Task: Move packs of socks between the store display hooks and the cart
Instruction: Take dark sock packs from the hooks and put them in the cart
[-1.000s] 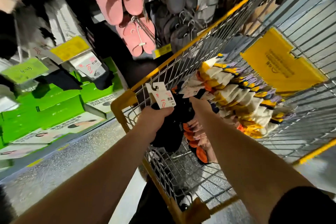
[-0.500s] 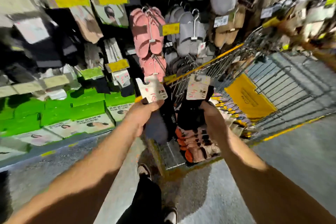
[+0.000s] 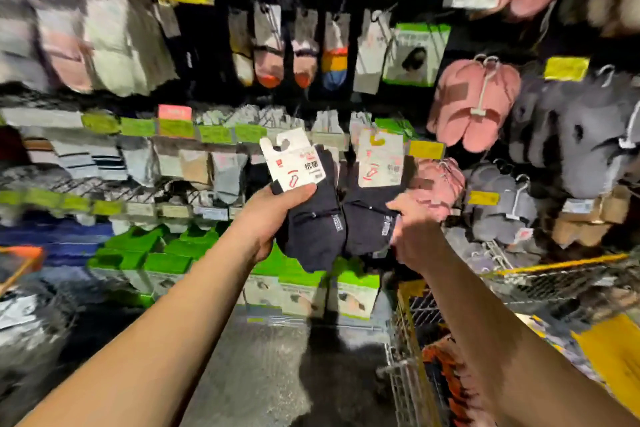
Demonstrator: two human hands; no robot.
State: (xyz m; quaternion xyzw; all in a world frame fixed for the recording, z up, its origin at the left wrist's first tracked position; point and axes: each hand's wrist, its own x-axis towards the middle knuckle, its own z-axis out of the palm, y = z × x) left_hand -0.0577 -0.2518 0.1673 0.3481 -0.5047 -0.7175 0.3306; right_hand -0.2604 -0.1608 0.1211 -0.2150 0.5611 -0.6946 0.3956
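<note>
My left hand (image 3: pixel 273 215) grips a pack of dark navy socks (image 3: pixel 313 229) with a white hanger card, held up in front of the display. My right hand (image 3: pixel 412 232) grips a second dark navy sock pack (image 3: pixel 369 218) with its own white card, right beside the first. Both packs are raised before rows of sock packs on the display hooks (image 3: pixel 277 45). The yellow-rimmed wire cart (image 3: pixel 412 340) stands at the lower right, with orange and patterned sock packs (image 3: pixel 446 367) inside it.
Pink slippers (image 3: pixel 474 100) and grey slippers (image 3: pixel 571 128) hang to the right of the socks. Green boxes (image 3: pixel 166 253) line the bottom shelf. Yellow and green price tags run along the hook rows. A yellow sign (image 3: pixel 613 357) hangs in the cart. Grey floor lies below.
Both hands lifted a dark sock pack each out of the cart and up to the display. The view swung from the cart to the hook wall.
</note>
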